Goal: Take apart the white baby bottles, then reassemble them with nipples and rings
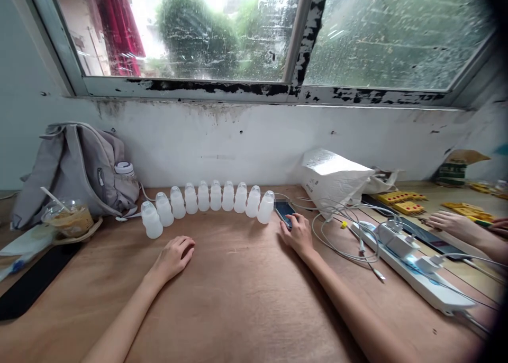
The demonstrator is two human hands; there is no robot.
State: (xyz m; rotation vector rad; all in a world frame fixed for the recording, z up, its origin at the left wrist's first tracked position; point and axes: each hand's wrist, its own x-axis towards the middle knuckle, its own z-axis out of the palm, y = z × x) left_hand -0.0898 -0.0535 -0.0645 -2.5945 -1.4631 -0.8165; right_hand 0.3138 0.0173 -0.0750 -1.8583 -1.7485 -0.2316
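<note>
My left hand [174, 256] rests on the wooden table, its fingers loosely bent and apart from the thumb, holding nothing. My right hand [298, 233] lies at the near end of a dark smartphone [284, 210], with a fingertip on its screen and the thumb beside it. Between and beyond my hands, several small frosted white bottles with clear caps stand upright in a curved row. The leftmost bottle [152, 223] is nearest my left hand; the rightmost bottle [265, 208] stands just left of the phone.
Left are a grey backpack [85, 167], an iced drink cup [69, 217] and a black flat object [37, 281]. Right are a white bag [333, 178], looped cables [325, 236] and a power strip [436, 289]. Another person's hand [452, 223] is near yellow parts [402, 200].
</note>
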